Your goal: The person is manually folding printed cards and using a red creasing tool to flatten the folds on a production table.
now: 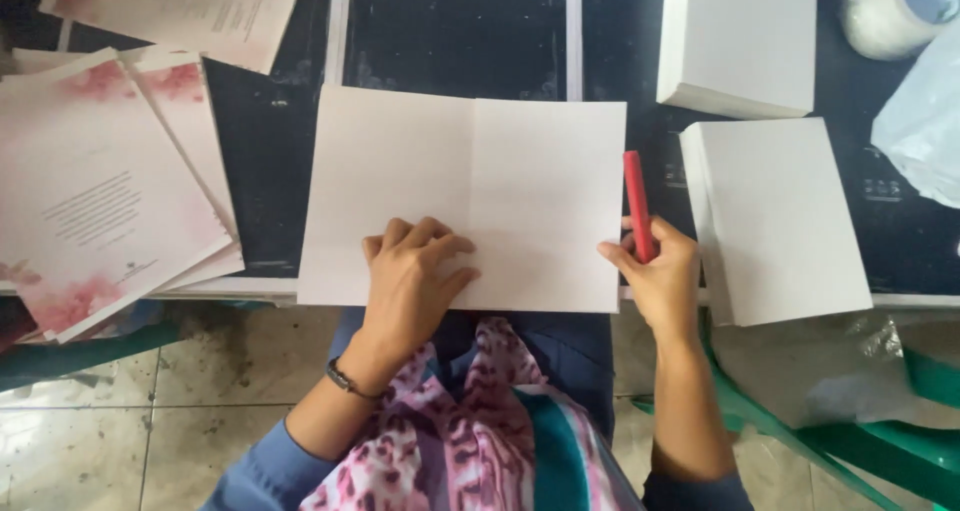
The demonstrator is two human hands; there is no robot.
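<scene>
A white sheet of paper [470, 186] with a vertical crease down its middle lies unfolded on the dark table [455, 31]. My left hand [412, 276] presses flat on the sheet's lower middle, fingers curled toward the crease. My right hand [658, 271] sits at the sheet's right edge and grips a red stick-shaped tool [636, 203] that points away from me along that edge.
Two stacks of white sheets [780, 216] [742, 36] lie to the right. Pink floral printed cards [95, 186] are piled at the left. A white roll [890, 11] and a plastic bag [925, 121] sit at the far right. A green plastic chair [870, 441] stands below.
</scene>
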